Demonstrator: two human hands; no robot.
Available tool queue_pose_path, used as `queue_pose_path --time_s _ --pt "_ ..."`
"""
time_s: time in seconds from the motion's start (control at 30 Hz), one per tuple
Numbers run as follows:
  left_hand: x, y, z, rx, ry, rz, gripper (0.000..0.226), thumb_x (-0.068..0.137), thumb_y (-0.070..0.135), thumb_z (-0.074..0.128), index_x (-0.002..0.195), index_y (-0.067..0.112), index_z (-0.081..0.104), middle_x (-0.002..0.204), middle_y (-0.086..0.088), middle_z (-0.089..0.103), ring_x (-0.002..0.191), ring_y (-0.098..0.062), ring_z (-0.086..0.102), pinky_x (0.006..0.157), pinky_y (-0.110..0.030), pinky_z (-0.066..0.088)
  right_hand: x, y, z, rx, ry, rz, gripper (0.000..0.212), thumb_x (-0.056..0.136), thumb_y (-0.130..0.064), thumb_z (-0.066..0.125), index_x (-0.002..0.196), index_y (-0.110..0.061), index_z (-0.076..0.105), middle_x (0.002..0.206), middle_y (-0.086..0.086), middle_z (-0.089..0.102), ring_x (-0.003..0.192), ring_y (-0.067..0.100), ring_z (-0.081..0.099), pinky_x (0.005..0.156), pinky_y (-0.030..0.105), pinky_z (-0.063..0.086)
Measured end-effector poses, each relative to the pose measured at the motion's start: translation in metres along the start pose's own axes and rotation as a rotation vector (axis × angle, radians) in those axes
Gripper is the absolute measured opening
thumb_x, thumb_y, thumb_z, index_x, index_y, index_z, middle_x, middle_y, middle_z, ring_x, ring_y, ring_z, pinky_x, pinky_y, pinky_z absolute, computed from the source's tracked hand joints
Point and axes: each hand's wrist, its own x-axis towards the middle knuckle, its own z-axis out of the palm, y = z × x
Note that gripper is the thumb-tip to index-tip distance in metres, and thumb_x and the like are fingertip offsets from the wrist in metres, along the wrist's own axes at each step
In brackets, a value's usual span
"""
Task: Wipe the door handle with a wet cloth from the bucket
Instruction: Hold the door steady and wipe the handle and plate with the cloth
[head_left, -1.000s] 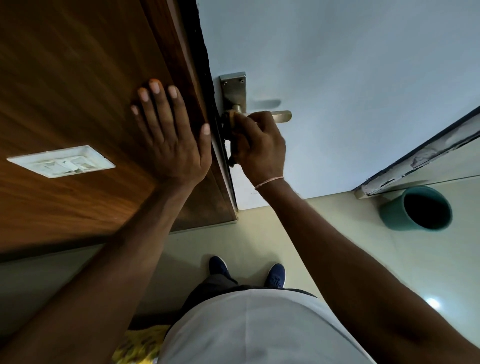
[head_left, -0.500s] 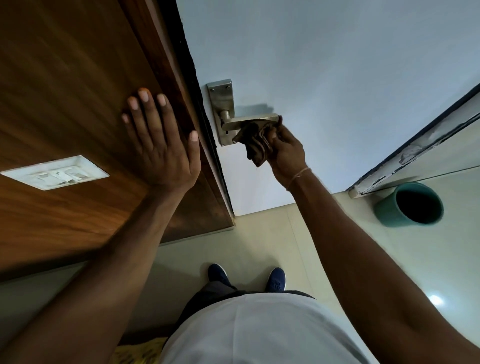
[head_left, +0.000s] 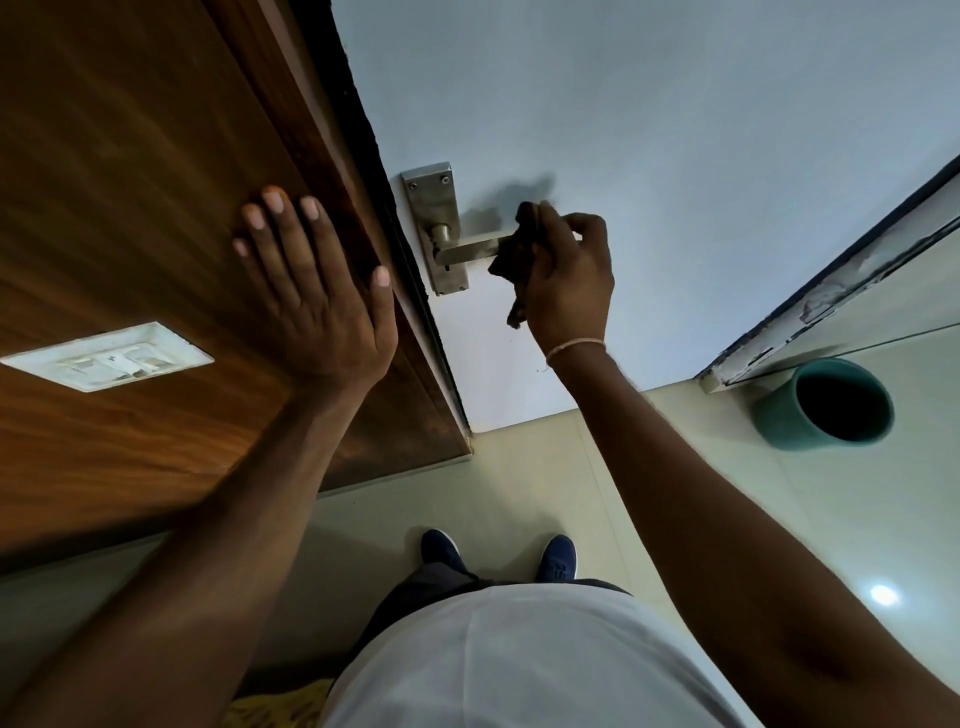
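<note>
Wiping underway: right hand (head_left: 569, 280) bunched tight on dark cloth (head_left: 514, 260) at far end of door handle (head_left: 467, 250), left hand (head_left: 317, 291) splayed flat on wooden panel (head_left: 130, 182); best to wrap the lever fully, draw strokes toward backplate (head_left: 435, 223)

We see a wood-grain wall panel (head_left: 130, 208) on the left carrying a white switch plate (head_left: 106, 355) — beside it, a pale blue-grey surface (head_left: 675, 130). Below lies glossy cream floor tile (head_left: 727, 493) — one light glare (head_left: 883, 594) near its right edge.
</note>
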Motion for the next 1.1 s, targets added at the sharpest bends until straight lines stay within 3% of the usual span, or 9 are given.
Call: queue_pose_path --time_s 0.07,0.17,0.3,0.37,0.47,0.6,0.73,0.9,1.1 --pt "0.000 0.000 0.000 0.002 0.010 0.003 0.074 0.106 0.039 0.051 0.161 -0.008 0.036 0.164 -0.036 0.039 0.155 -0.053 0.034 0.133 -0.064 0.022 -0.002 0.002 0.001 -0.024 0.017 -0.039 0.043 0.099 -0.020 0.053 0.138 -0.021 0.069 0.131 0.009 0.060 0.105 0.032 0.070 0.088 0.038 0.063" --pt "0.000 0.000 0.000 0.014 0.013 0.006 0.074 0.106 0.040 0.049 0.161 -0.008 0.036 0.164 -0.036 0.039 0.155 -0.053 0.033 0.133 -0.062 0.021 0.005 0.006 0.004 0.298 0.002 0.235 0.041 0.102 -0.007 0.055 0.139 -0.017 0.070 0.135 0.005 0.067 0.109 0.014 0.070 0.100 0.029 0.057" --pt "0.000 0.001 0.001 0.014 0.019 -0.004 0.074 0.105 0.039 0.051 0.160 -0.008 0.036 0.163 -0.036 0.040 0.154 -0.053 0.034 0.133 -0.063 0.021 0.009 0.012 0.010 0.902 -0.135 0.648 0.036 0.103 -0.003 0.054 0.138 0.003 0.063 0.121 0.020 0.071 0.101 0.034 0.069 0.082 0.047 0.059" --pt "0.000 0.002 0.001 0.009 0.024 -0.007 0.074 0.104 0.039 0.051 0.160 -0.009 0.037 0.162 -0.037 0.040 0.154 -0.054 0.034 0.132 -0.063 0.022 0.006 0.007 0.003 1.138 -0.198 0.816 0.039 0.107 0.008 0.044 0.144 0.009 0.056 0.123 0.024 0.065 0.106 0.040 0.066 0.079 0.048 0.064" --pt "-0.001 0.001 0.001 0.003 0.017 -0.002 0.074 0.105 0.038 0.052 0.160 -0.009 0.036 0.163 -0.038 0.039 0.154 -0.054 0.033 0.132 -0.065 0.022 0.010 0.006 0.001 1.197 -0.186 0.890 0.041 0.106 0.012 0.043 0.142 0.004 0.060 0.122 0.021 0.068 0.102 0.038 0.069 0.079 0.047 0.065" --pt "0.000 0.000 0.002 0.009 0.015 -0.008 0.075 0.104 0.038 0.053 0.161 -0.008 0.035 0.163 -0.037 0.040 0.154 -0.053 0.033 0.132 -0.064 0.022 0.016 -0.002 -0.001 0.480 0.003 0.437 0.034 0.100 0.001 0.059 0.128 -0.008 0.075 0.120 0.007 0.076 0.109 0.023 0.074 0.103 0.041 0.060" --pt "0.000 0.001 0.002 -0.001 0.010 -0.011 0.077 0.103 0.037 0.056 0.161 -0.007 0.034 0.163 -0.037 0.040 0.155 -0.053 0.033 0.133 -0.062 0.019 0.016 -0.011 0.002 -0.122 0.133 -0.267 0.021 0.099 -0.021 0.070 0.115 -0.013 0.081 0.107 0.009 0.076 0.102 0.029 0.062 0.082 0.033 0.052" --pt "0.000 0.000 0.001 -0.017 0.012 -0.007 0.077 0.103 0.037 0.057 0.162 -0.007 0.032 0.163 -0.036 0.040 0.155 -0.051 0.031 0.132 -0.064 0.022 0.000 -0.018 0.027 -0.252 0.033 -0.612 0.027 0.097 -0.001 0.068 0.118 -0.012 0.080 0.108 0.007 0.077 0.099 0.036 0.064 0.086 0.041 0.052" --pt "-0.002 -0.006 -0.001 -0.034 -0.010 0.015 0.075 0.107 0.038 0.053 0.165 -0.003 0.029 0.165 -0.034 0.039 0.156 -0.049 0.030 0.133 -0.062 0.022 -0.008 -0.024 0.055 -0.287 -0.077 -0.906 0.025 0.109 -0.012 0.059 0.120 -0.011 0.081 0.120 0.013 0.076 0.115 0.039 0.066 0.097 0.047 0.054"
